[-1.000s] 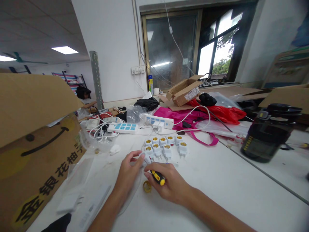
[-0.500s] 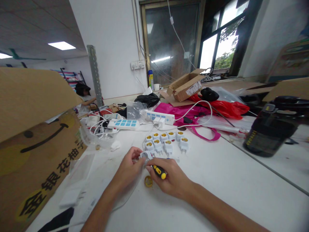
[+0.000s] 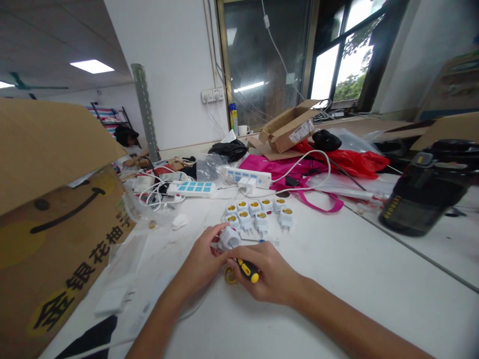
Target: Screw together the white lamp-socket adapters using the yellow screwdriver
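Note:
My left hand (image 3: 207, 254) holds a white plug-in lamp socket (image 3: 229, 239), its round opening turned toward me. My right hand (image 3: 267, 271) grips a black and yellow screwdriver (image 3: 247, 270); its tip end is hidden by the fingers near the socket. On the table below the hands lies a brass-coloured ring (image 3: 230, 275), partly covered by my right hand. Just beyond, several white plug sockets with gold-coloured inner rings (image 3: 262, 222) stand in rows.
A large cardboard box (image 3: 60, 219) stands at the left, a black bottle (image 3: 415, 194) at the right. Behind are power strips (image 3: 191, 188), cables, a pink bag (image 3: 262, 163) and an open carton (image 3: 288, 130). A person (image 3: 129, 142) sits at the far left.
The socket in my left hand has been tilted, so its round opening shows more. My right hand has moved slightly, with the screwdriver still in it, and covers more of the brass-coloured ring.

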The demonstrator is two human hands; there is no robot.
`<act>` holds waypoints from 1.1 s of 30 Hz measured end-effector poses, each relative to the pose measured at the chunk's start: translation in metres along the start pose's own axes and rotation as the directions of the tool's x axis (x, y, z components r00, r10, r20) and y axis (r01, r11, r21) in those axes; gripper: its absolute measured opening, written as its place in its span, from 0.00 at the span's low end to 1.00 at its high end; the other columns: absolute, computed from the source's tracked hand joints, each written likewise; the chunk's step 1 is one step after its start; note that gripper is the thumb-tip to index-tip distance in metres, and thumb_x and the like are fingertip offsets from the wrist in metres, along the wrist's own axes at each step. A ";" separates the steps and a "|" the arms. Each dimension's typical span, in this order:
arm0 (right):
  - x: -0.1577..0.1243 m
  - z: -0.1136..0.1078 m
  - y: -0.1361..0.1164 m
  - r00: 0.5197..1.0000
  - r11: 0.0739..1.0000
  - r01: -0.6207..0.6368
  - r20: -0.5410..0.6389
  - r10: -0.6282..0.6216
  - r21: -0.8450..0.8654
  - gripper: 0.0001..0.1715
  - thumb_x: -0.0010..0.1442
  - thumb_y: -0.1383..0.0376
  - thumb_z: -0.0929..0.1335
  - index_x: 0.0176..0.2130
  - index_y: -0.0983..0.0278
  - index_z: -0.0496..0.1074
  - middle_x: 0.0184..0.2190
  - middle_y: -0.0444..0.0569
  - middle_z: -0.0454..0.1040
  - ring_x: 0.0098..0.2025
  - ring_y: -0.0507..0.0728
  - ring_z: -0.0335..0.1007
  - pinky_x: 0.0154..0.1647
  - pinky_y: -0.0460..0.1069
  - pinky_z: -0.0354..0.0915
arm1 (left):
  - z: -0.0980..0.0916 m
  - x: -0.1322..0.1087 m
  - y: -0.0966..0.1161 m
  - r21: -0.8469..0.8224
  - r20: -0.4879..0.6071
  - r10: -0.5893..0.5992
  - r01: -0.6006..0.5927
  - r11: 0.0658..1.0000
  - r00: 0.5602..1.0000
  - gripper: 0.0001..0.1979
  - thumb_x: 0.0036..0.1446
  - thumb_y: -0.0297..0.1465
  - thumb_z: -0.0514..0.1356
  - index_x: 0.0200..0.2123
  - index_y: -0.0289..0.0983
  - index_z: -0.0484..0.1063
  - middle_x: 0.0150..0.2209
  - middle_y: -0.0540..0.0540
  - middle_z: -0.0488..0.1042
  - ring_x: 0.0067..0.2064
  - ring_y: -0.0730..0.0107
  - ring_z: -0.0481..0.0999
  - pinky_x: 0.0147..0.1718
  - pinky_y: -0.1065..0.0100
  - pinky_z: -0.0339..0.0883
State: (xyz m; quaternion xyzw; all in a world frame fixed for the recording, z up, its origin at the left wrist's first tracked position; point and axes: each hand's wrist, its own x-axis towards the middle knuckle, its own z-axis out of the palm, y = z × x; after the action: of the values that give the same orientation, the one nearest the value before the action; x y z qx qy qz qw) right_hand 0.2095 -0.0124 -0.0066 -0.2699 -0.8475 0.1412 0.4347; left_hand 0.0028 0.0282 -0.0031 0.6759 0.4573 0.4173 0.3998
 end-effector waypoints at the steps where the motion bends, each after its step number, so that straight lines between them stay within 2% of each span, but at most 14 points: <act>1: 0.000 -0.001 -0.001 1.000 1.000 0.021 0.008 -0.021 -0.005 0.12 0.72 0.67 0.67 0.50 0.61 0.80 0.35 0.50 0.86 0.31 0.55 0.81 0.35 0.47 0.71 | 0.001 -0.001 0.001 0.005 -0.003 0.002 -0.002 1.000 1.000 0.33 0.50 0.31 0.77 0.61 0.42 0.81 0.59 0.36 0.81 0.50 0.55 0.82 0.42 0.64 0.74; 4: 0.001 -0.002 -0.003 0.997 0.996 0.081 0.002 -0.081 -0.034 0.11 0.71 0.68 0.67 0.49 0.61 0.78 0.32 0.48 0.84 0.27 0.53 0.76 0.30 0.47 0.65 | 0.004 -0.001 0.005 -0.001 -0.053 0.013 -0.013 1.000 0.999 0.28 0.53 0.32 0.75 0.58 0.42 0.78 0.56 0.38 0.82 0.51 0.54 0.83 0.43 0.63 0.76; 7: 0.001 -0.001 -0.005 0.991 0.986 0.130 -0.026 -0.133 -0.108 0.09 0.70 0.69 0.67 0.46 0.61 0.76 0.29 0.46 0.81 0.24 0.51 0.71 0.28 0.48 0.61 | 0.003 0.001 0.006 0.007 -0.144 0.057 -0.057 0.998 0.988 0.26 0.55 0.33 0.75 0.56 0.43 0.75 0.57 0.40 0.81 0.56 0.53 0.81 0.45 0.62 0.78; 13: 0.001 0.001 -0.007 0.982 0.967 0.185 -0.002 -0.188 -0.174 0.10 0.70 0.69 0.66 0.49 0.61 0.75 0.30 0.45 0.81 0.25 0.51 0.71 0.28 0.49 0.60 | -0.005 0.005 0.007 0.004 -0.265 0.117 -0.120 0.993 0.957 0.31 0.59 0.35 0.75 0.63 0.45 0.70 0.61 0.42 0.79 0.61 0.55 0.80 0.52 0.60 0.78; 17: 0.001 0.001 -0.006 0.988 0.976 0.147 -0.025 -0.153 -0.158 0.10 0.72 0.68 0.66 0.49 0.62 0.76 0.30 0.46 0.80 0.25 0.51 0.70 0.29 0.48 0.61 | -0.009 0.004 0.009 0.022 -0.240 0.142 -0.141 0.990 0.960 0.34 0.62 0.36 0.74 0.69 0.47 0.69 0.61 0.42 0.79 0.60 0.55 0.80 0.52 0.60 0.79; 22: 0.003 0.000 -0.007 0.995 0.996 0.063 -0.073 -0.067 -0.064 0.08 0.73 0.67 0.66 0.48 0.61 0.76 0.31 0.46 0.81 0.28 0.51 0.72 0.32 0.47 0.65 | -0.015 0.004 0.008 0.179 -0.172 0.264 -0.233 0.956 0.949 0.24 0.66 0.40 0.71 0.63 0.47 0.79 0.64 0.41 0.78 0.61 0.54 0.79 0.48 0.62 0.81; 27: 0.004 -0.002 -0.012 0.995 0.999 0.036 -0.095 -0.034 0.019 0.08 0.72 0.67 0.67 0.47 0.62 0.77 0.33 0.47 0.81 0.30 0.51 0.74 0.34 0.46 0.68 | -0.022 0.006 0.007 0.218 -0.224 0.269 -0.221 0.951 0.937 0.24 0.62 0.40 0.74 0.60 0.45 0.79 0.59 0.41 0.81 0.55 0.55 0.82 0.45 0.62 0.81; 30: 0.006 -0.003 -0.012 0.988 0.997 0.005 -0.155 0.006 0.073 0.08 0.73 0.65 0.67 0.46 0.62 0.78 0.31 0.46 0.80 0.30 0.51 0.75 0.37 0.45 0.69 | -0.025 0.008 0.004 0.219 -0.222 0.266 -0.218 0.951 0.938 0.23 0.61 0.40 0.74 0.57 0.43 0.79 0.54 0.42 0.84 0.52 0.56 0.84 0.46 0.61 0.81; 33: 0.007 -0.004 -0.012 0.977 0.990 -0.021 -0.206 0.049 0.137 0.08 0.73 0.64 0.68 0.43 0.62 0.79 0.29 0.44 0.78 0.28 0.49 0.72 0.35 0.43 0.68 | -0.026 0.010 -0.002 0.205 -0.195 0.251 -0.211 0.956 0.948 0.21 0.60 0.39 0.72 0.55 0.42 0.79 0.50 0.43 0.85 0.50 0.56 0.85 0.46 0.59 0.82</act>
State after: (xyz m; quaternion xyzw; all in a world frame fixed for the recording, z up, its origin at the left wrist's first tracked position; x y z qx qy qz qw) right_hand 0.2053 -0.0181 0.0064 -0.2683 -0.7808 0.1762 0.5361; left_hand -0.0195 0.0420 0.0055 0.7085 0.4523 0.4897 0.2317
